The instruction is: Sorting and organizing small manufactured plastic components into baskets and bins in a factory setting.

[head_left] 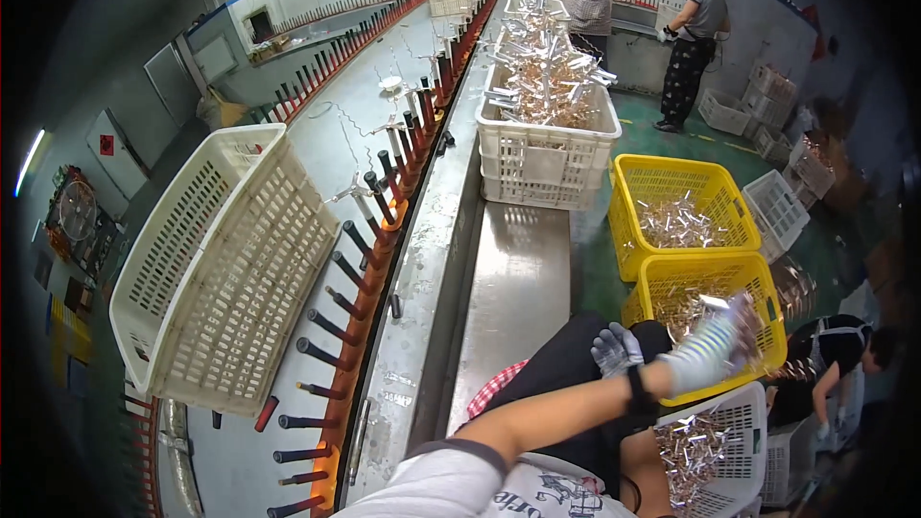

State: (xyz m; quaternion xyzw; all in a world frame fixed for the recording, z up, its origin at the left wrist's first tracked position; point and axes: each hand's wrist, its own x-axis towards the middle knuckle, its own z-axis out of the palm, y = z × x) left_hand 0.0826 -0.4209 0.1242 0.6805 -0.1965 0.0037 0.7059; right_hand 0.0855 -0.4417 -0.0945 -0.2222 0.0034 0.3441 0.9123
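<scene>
My left arm reaches across to the right, over my lap. The gloved left hand point(710, 350), striped and smeared by motion, is over the nearer yellow crate point(705, 264). Blurred pieces show at its fingers, but I cannot tell whether it grips them. That crate holds many small copper and silver tube-like metal parts point(679, 312). My right hand point(616, 350), in a grey-white glove, is above my dark-trousered lap beside the crate, fingers apart and loosely bent, with nothing visible in it. The left forearm hides part of the right arm.
A farther yellow crate point(676, 168), a heaped white crate point(552, 158) and a grey-white crate point(748, 432) hold similar parts. At left, a white crate point(225, 269) stands tilted near a line of dark upright pegs point(326, 326). Co-workers stand at the back point(696, 38) and lower right point(830, 364).
</scene>
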